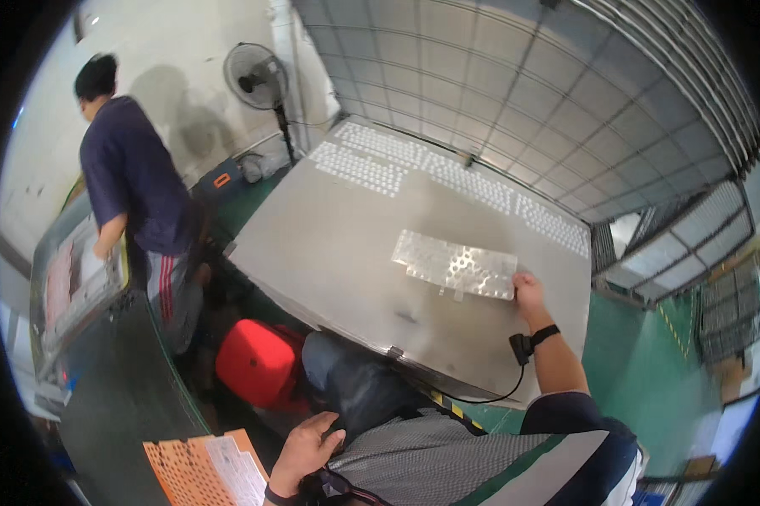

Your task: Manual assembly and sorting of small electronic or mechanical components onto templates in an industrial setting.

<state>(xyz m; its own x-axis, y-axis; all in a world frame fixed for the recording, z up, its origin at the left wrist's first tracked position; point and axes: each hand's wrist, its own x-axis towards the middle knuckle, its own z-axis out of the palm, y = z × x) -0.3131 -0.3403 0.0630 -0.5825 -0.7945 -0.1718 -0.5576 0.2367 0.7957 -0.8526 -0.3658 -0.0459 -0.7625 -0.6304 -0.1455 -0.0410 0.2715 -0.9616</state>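
Note:
My right hand [528, 291] pinches the right end of a thin, shiny perforated plate [456, 266] with rows of round holes and a stepped left end. The plate is over the big grey-beige table [338, 244]; I cannot tell whether it touches the top. Small white round pieces [371, 156] lie in neat rows along the table's far edge. Near my lap is my left hand [308, 451], thumb and forefinger apart, with nothing seen in it. Left of it, an orange perforated board [182, 472] with a pale sheet [235, 472] lies by the dark green work surface.
A co-worker [140, 185] stands at the left beside a framed tray [85, 278]. A red stool [258, 363] is at the table's near side. Behind the table rises a wire mesh rack [498, 76]; a fan [256, 78] stands at the far left corner.

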